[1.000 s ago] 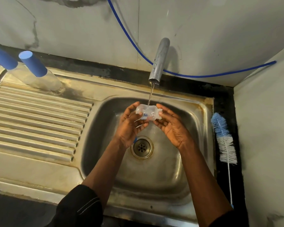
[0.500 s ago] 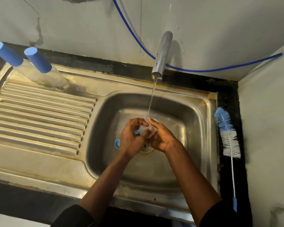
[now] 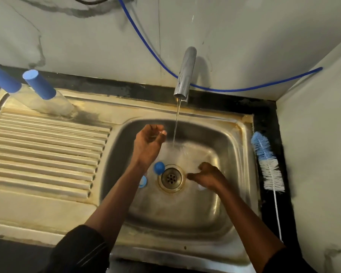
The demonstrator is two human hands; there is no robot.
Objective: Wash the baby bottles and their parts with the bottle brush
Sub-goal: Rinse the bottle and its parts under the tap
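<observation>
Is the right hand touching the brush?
Apart. Head view: the right hand is down in the basin by the drain; the brush lies on the counter outside it.

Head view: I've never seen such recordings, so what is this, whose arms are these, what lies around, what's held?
A camera worn on a person's head looks down at their bare hands over a steel sink. The tap runs. The left hand is loosely curled beside the stream, holding nothing visible. The right hand is curled low by the drain; blur hides whether it holds anything. A blue cap lies beside the drain, the bottle brush on the right ledge, two blue-capped bottles stand back left.
</observation>
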